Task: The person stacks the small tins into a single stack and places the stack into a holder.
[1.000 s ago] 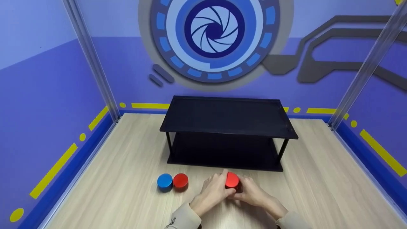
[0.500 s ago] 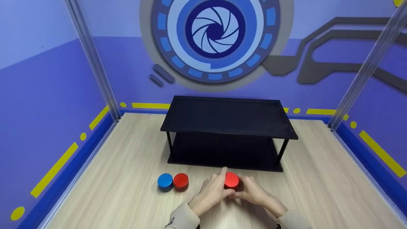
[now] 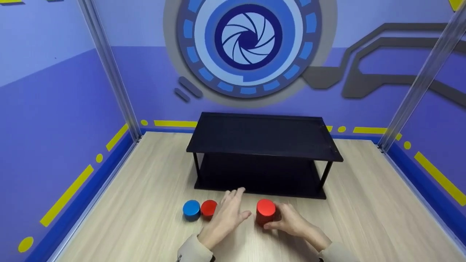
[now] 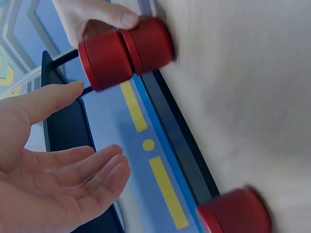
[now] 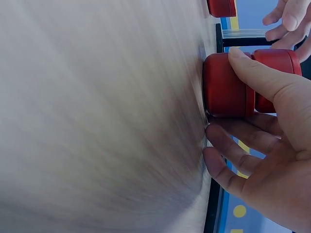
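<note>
Two bare hands, left hand (image 3: 225, 214) and right hand (image 3: 291, 222): no gloves, rings or watch seen. Nails short, unpainted. Both forearms in long beige sleeves (image 3: 192, 250), loose at the wrist, cuffs ending just behind the hands.

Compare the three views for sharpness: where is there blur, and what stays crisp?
Head view: evenly lit and sharp, with soft shadows under the black shelf. Left wrist view: the wooden tabletop is smeared, and the left hand is soft. Right wrist view: the tabletop is heavily streaked, while the red stack and right hand stay fairly crisp.
</note>
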The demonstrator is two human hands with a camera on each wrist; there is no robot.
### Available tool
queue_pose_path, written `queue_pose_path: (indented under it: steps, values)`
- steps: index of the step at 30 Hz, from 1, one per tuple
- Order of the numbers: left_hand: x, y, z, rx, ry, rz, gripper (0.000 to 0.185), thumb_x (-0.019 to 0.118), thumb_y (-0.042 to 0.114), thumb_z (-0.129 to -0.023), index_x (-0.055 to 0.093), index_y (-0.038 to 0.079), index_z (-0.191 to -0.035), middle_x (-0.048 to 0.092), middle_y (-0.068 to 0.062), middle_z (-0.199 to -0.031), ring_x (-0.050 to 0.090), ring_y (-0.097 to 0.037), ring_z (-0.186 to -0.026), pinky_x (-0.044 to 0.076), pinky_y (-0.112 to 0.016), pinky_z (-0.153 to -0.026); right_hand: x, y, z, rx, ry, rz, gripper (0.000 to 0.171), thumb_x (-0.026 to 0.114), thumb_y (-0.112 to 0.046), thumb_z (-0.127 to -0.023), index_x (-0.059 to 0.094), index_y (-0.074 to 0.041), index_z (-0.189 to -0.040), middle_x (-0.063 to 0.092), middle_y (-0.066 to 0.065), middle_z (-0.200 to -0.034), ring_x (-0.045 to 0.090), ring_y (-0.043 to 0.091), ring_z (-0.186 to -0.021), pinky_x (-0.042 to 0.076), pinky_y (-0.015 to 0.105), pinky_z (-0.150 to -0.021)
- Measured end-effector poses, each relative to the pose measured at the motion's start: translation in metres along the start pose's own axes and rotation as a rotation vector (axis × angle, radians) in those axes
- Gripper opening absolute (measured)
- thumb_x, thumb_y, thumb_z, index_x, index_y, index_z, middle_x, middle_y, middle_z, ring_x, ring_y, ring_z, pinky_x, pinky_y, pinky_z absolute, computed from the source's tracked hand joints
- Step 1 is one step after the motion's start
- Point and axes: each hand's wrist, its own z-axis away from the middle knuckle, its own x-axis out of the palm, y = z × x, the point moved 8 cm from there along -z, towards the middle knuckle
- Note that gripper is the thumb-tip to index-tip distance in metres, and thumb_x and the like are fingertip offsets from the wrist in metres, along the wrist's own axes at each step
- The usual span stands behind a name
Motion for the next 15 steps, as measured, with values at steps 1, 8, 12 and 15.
queue_pose_path:
  steps: [1,8,12,15]
  values:
    - [-0.003,-0.002,0.001,0.008,0.011,-0.009,0.068,0.078,0.023,-0.08,0.046,0.007,-0.139,0.053,-0.021,-0.138,0.047,-0.041,-0.131,0.045,-0.056,-0.1,0.0,0.0,0.0,0.002,0.001,-0.003,0.051,0.083,-0.033,-0.072,0.064,-0.008,-0.113,0.072,0.002,-0.103,0.068,0.016,-0.094,0.055,0.034,-0.082]
    - [-0.023,-0.009,0.004,0.084,0.134,-0.065,0.061,0.078,0.021,-0.079,0.052,0.006,-0.131,0.063,-0.011,-0.122,0.056,-0.023,-0.105,0.053,-0.037,-0.086,0.0,0.001,0.001,0.006,0.007,-0.01,0.051,0.082,-0.036,-0.073,0.064,-0.009,-0.112,0.072,0.0,-0.101,0.067,0.012,-0.093,0.054,0.03,-0.08]
    - [-0.033,-0.015,0.007,0.105,0.195,-0.072,0.057,0.078,0.02,-0.079,0.055,0.004,-0.129,0.064,-0.012,-0.12,0.057,-0.025,-0.105,0.053,-0.037,-0.084,0.0,0.001,0.001,0.022,0.004,-0.002,0.052,0.082,-0.038,-0.073,0.064,-0.007,-0.111,0.072,0.002,-0.1,0.067,0.013,-0.091,0.054,0.029,-0.079]
    - [-0.041,-0.02,0.009,0.112,0.225,-0.079,0.056,0.078,0.018,-0.079,0.055,0.003,-0.127,0.064,-0.013,-0.119,0.058,-0.026,-0.105,0.053,-0.036,-0.082,0.0,0.002,0.001,0.026,0.001,-0.007,0.053,0.082,-0.038,-0.072,0.064,-0.007,-0.111,0.072,0.002,-0.1,0.067,0.013,-0.091,0.054,0.028,-0.078]
